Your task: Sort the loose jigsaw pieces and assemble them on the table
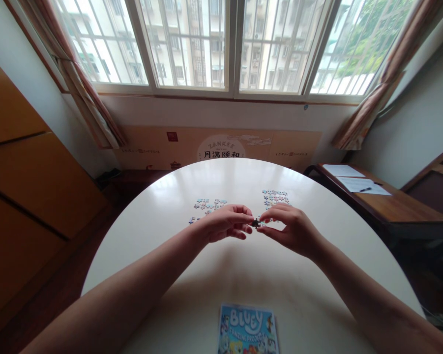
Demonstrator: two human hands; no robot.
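A small dark jigsaw puzzle piece (pixel 256 223) is held up over the white table between my two hands. My right hand (pixel 289 225) pinches its right side between thumb and forefinger. From the other side, my left hand (pixel 228 222) has its fingers curled in, and the fingertips meet the piece's left edge. Beyond my left hand lie loose jigsaw pieces (pixel 202 202), spread in small groups. Past my right hand, more pieces (pixel 276 196) lie close together in a block, partly hidden by that hand.
A blue "Bluey" picture sheet or box (pixel 248 329) lies at the near side of the round white table (pixel 151 314). A wooden side table (pixel 394 204) with papers (pixel 361 185) and a pen stands at the right. Barred windows and curtains are behind.
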